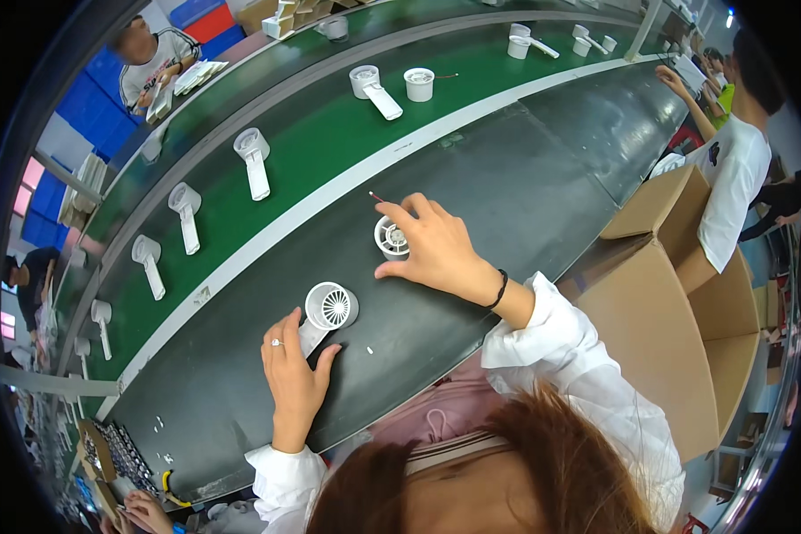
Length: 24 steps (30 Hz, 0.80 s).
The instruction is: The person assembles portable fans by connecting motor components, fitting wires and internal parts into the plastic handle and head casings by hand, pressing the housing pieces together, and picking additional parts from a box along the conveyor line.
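My left hand (pixel 295 374) grips the handle of a white hand-held fan (pixel 331 307), whose round grille head lies on the black worktop (pixel 507 205). My right hand (pixel 436 245) rests on a small round white fan part (pixel 390 238) on the worktop, fingers curled over it. A thin red-tipped wire (pixel 376 197) sticks out just beyond my right fingers.
A green conveyor belt (pixel 329 151) runs past the worktop carrying several white fans (pixel 254 160) and round parts (pixel 418 84). Open cardboard boxes (pixel 676 294) stand at my right. Other people work at the far left, top left and right. A tray of small parts (pixel 120 449) sits lower left.
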{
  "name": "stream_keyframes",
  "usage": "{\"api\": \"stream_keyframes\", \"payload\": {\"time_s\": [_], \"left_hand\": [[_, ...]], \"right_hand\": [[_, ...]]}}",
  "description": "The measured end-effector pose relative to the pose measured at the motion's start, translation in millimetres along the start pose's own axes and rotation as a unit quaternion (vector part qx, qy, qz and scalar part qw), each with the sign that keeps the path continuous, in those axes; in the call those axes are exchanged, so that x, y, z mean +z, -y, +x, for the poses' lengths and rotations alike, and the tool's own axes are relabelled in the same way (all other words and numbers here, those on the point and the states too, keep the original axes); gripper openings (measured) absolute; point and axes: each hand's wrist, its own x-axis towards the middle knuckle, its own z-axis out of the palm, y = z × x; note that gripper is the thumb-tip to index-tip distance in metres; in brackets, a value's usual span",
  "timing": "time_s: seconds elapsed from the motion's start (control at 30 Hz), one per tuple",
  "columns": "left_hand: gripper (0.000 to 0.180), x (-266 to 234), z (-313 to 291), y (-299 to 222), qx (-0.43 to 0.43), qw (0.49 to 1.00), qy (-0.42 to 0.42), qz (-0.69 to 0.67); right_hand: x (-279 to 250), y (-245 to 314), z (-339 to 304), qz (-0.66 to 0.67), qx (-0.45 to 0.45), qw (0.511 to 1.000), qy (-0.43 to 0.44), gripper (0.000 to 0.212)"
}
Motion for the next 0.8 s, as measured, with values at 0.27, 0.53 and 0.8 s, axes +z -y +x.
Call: {"api": "stream_keyframes", "payload": {"time_s": [0.27, 0.53, 0.8], "left_hand": [[0.031, 14.0, -4.9, -67.1, 0.084, 0.975, -0.125, -0.162], [0.041, 57.3, 4.0, -95.9, 0.023, 0.992, -0.060, -0.106], [0.011, 74.3, -3.3, -91.2, -0.022, 0.992, 0.014, -0.127]], "right_hand": [[-12.3, -18.1, -30.3, 0.099, -0.075, 0.989, 0.077, 0.047], [-25.3, -25.3, -72.0, 0.291, -0.133, 0.941, 0.106, 0.042], [-23.5, -26.7, -83.5, 0.261, -0.065, 0.961, 0.055, 0.058]]}}
